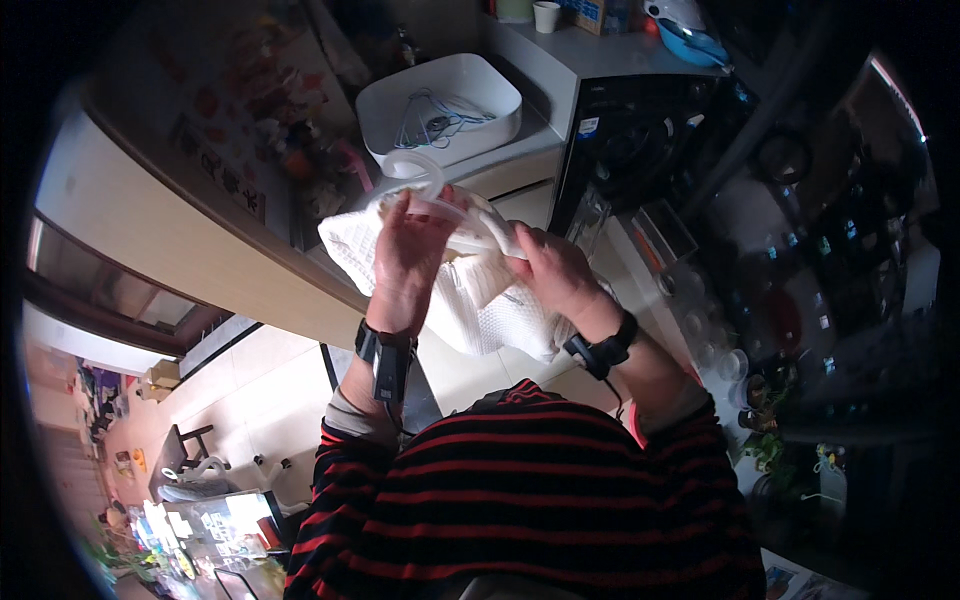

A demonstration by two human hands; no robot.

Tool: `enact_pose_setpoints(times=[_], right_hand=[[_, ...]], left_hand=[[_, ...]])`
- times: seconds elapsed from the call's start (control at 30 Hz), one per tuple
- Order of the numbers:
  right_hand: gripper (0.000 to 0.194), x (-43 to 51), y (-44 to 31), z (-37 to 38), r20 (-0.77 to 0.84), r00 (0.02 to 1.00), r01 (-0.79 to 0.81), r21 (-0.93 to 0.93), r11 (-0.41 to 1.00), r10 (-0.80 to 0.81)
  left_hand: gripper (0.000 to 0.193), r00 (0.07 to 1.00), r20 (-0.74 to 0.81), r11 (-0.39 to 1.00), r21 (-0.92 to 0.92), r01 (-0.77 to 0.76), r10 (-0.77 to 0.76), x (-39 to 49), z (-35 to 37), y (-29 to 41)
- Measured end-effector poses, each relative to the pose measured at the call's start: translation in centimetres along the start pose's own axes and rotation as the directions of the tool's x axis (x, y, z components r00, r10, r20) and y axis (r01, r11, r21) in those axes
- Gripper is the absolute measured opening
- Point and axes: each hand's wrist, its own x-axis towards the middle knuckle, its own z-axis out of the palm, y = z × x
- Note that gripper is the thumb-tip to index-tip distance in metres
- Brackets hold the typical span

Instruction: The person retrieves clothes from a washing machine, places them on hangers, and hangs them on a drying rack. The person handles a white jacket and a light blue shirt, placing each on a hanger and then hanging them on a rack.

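A white quilted-looking garment (487, 315) hangs in folds below my hands, in front of a washbasin. At its upper part is a translucent white curved plastic piece (416, 161), apparently a hanger, whose loop rises past my fingers. My left hand (412, 251), palm up, has its fingers curled around the plastic and the garment's upper edge. To its right, my right hand (555, 266) pinches the garment's edge between thumb and fingers. Cloth hides part of the plastic piece.
Several thin wire hangers (442, 124) lie inside the white washbasin (480, 82). Right of it stands a black front-loading washing machine (630, 142). The counter (555, 49) above bears a white cup (546, 16) and a blue basin (690, 45). Transparent containers (731, 366) line the right side.
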Motion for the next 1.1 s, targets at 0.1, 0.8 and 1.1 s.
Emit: enact_pose_setpoints(times=[0.1, 0.8, 1.1], right_hand=[[0.039, -1.2, 3.1, -2.0, 0.059, 0.998, -0.027, 0.083, 0.996, 0.022], [0.014, -1.2, 14.1, -8.5, -0.201, 0.884, -0.339, 0.344, 0.875, 0.422], [0.061, 7.3, 1.8, -15.2, -0.274, 0.943, 0.203, 0.014, 0.979, -0.191]], left_hand=[[0.028, 0.998, -0.055, 0.998, 0.053, -0.025, 0.028, 0.9, 1.1, 2.9], [0.045, 0.96, 0.057, 0.872, 0.405, -0.274, 0.275, 2.8, 12.4, 10.5], [0.027, 0.905, 0.424, 0.988, 0.115, -0.104, 0.046, 2.4, 16.2, 10.5]])
